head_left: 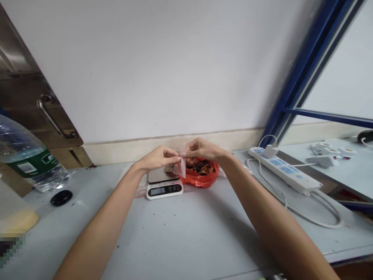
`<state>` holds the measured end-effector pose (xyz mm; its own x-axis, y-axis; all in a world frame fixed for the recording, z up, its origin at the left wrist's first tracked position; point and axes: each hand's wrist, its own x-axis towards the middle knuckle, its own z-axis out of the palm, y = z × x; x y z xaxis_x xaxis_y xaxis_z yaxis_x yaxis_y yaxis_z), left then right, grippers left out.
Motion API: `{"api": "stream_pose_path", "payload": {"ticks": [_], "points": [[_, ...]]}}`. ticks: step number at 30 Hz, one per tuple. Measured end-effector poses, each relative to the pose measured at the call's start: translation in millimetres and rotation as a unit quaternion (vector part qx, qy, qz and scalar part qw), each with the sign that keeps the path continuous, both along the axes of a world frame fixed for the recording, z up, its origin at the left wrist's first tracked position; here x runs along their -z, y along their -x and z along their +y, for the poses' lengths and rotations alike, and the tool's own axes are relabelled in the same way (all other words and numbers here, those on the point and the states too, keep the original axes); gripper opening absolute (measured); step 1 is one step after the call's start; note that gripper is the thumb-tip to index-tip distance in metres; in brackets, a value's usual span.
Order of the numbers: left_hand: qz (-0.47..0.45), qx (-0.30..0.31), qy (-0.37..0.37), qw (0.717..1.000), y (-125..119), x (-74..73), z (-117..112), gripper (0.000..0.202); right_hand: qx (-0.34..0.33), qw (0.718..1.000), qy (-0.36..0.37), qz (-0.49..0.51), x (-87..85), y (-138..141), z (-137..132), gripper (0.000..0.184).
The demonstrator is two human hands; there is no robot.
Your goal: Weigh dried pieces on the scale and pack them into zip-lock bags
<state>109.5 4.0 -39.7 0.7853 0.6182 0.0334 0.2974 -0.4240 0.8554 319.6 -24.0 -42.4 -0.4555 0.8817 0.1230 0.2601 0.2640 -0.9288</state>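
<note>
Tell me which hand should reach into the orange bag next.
Probably the right: the right hand is directly above the orange bag, the left hand over the scale; both pinch the small clear bag.

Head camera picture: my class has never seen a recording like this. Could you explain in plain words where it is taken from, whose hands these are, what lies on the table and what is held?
There is no machine here. A person wears one camera on the head, looking forward and down, so both bare arms reach in from the bottom edge. The left hand and the right hand meet over a small digital scale and together pinch a small clear bag near its top. Behind the scale lies an open orange bag holding dark dried pieces. The grey table also carries a white power strip at the right, a water bottle at the left and a small black disc beside it.
</note>
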Motion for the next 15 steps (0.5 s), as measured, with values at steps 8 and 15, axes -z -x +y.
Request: {"api": "stream_pose_path", "payload": {"ticks": [8, 15], "points": [[-0.017, 0.016, 0.021, 1.000, 1.4, -3.1, -1.2, 0.035, -0.008, 1.000, 0.004, 0.017, 1.4, -1.0, 0.4, 0.039], [-0.007, -0.025, -0.036, 0.999, -3.1, -3.3, -4.7, 0.024, 0.013, 1.000, -0.003, 0.001, 2.3, 2.3, -0.1, 0.037]]}}
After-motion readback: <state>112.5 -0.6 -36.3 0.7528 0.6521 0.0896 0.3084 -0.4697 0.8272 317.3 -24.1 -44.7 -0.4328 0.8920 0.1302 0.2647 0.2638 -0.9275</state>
